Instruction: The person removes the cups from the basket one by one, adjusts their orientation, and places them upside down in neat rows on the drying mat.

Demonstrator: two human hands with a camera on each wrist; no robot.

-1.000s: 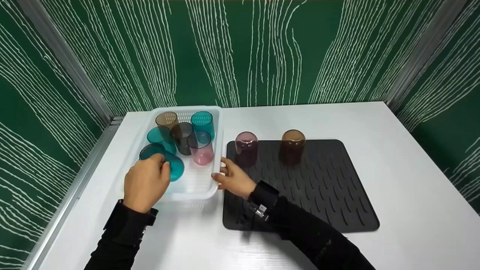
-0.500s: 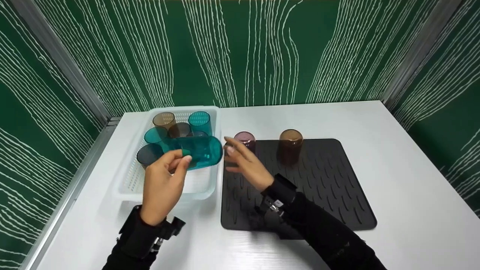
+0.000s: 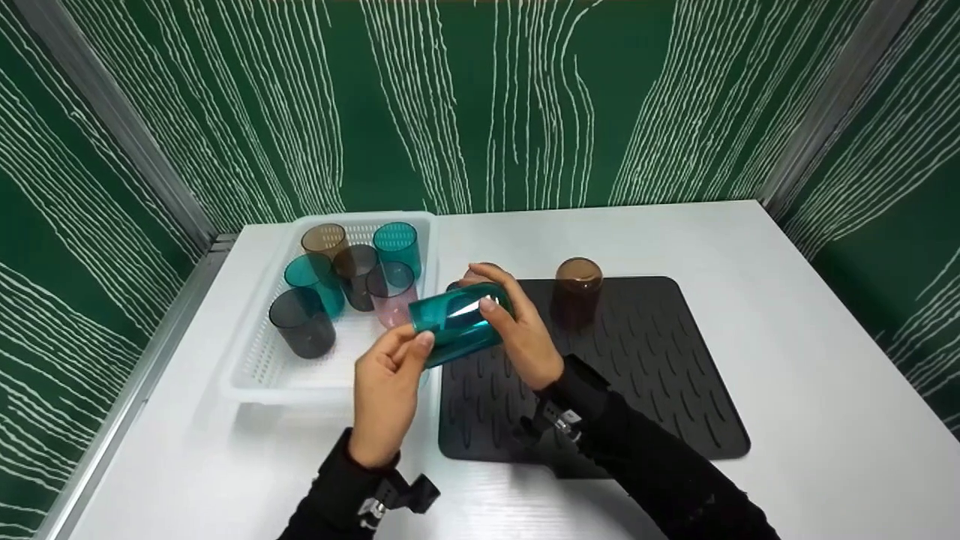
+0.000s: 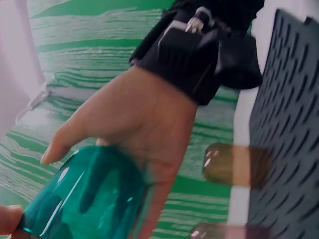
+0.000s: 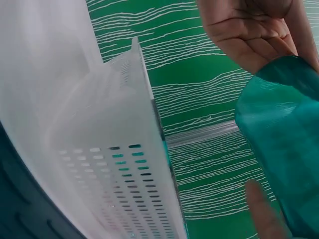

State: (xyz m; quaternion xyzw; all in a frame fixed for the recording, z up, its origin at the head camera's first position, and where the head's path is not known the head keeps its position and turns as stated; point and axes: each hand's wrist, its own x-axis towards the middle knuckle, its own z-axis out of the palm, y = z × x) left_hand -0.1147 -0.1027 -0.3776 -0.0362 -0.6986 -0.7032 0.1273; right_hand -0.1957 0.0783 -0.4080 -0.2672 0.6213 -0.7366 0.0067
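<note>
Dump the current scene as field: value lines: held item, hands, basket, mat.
held item: teal cup, raised and tilted, closed base toward the right
left hand: pinches the cup near its open rim
right hand: at the base end, thumb in front in head view; firmness of hold unclear
basket: white basket, holding six cups, two of them teal
mat: black mat, right of basket; amber cup bottom-up near far edge
partly hidden: pinkish cup, behind right hand in head view

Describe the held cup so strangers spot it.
Find the white basket left of the black mat. Over their border in the head view, the left hand pinches a teal cup. It is tipped sideways; other teal cups stand in the basket.
</note>
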